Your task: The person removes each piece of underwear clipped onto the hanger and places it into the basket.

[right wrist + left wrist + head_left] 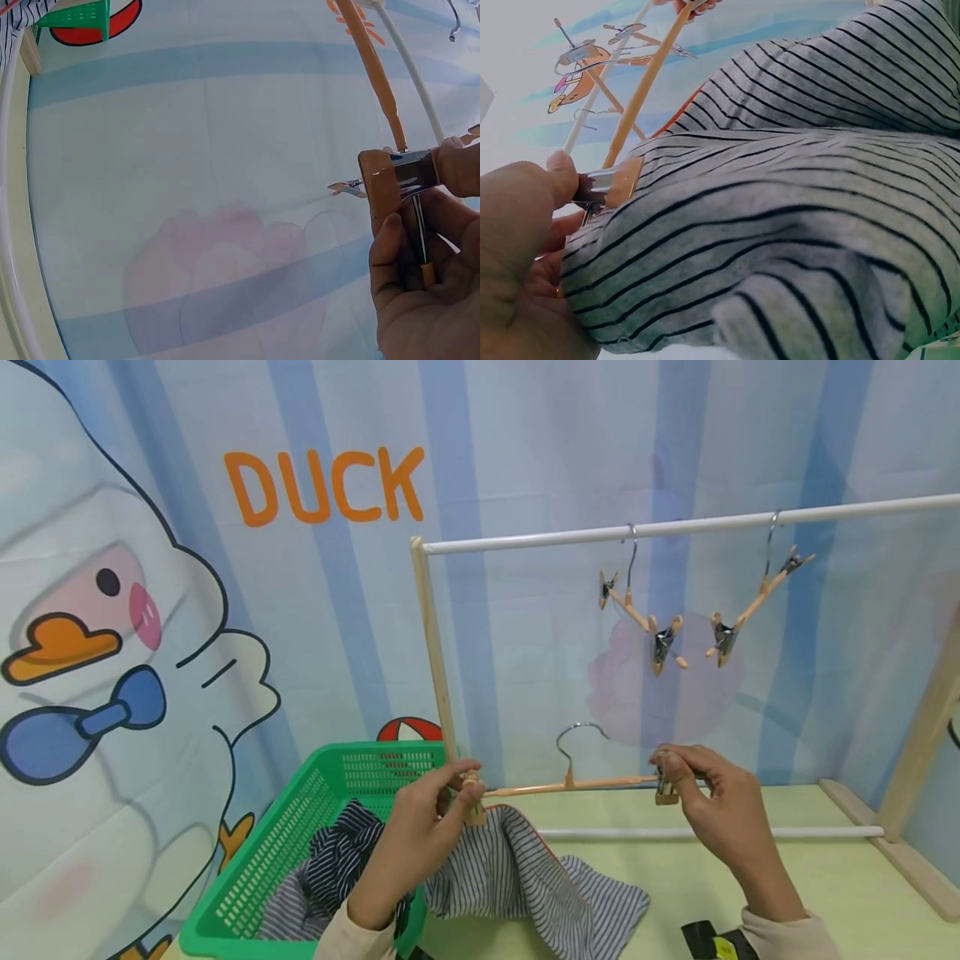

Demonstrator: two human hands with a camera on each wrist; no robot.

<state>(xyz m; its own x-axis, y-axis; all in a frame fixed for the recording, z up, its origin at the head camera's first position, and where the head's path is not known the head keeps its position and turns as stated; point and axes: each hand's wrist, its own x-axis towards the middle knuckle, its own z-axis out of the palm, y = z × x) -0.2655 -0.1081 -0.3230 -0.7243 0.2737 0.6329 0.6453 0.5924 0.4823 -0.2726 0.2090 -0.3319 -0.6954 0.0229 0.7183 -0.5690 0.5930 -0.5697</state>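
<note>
A clip hanger (pixel 600 783) with a metal hook is held level between both hands. My left hand (pixel 412 839) pinches its left clip (pixel 624 183), and the corner of a grey-and-black striped cloth garment (pixel 517 868) sits at that clip. From there the garment drapes down onto the table, with an orange-red edge showing. At the other end, my right hand (pixel 726 808) grips the right clip (pixel 381 184) between thumb and fingers. No cloth is at this right clip. The garment's fold hides part of the left fingers in the left wrist view.
Behind the hands stands a rack with a white top rail (pixel 540 537) and a wooden post (pixel 433 652). Two more clip hangers (pixel 633 608) hang from the rail. A green basket (pixel 300 793) at left holds dark and grey striped clothes (pixel 341 852). A lower white bar (pixel 810 832) crosses the yellow-green table.
</note>
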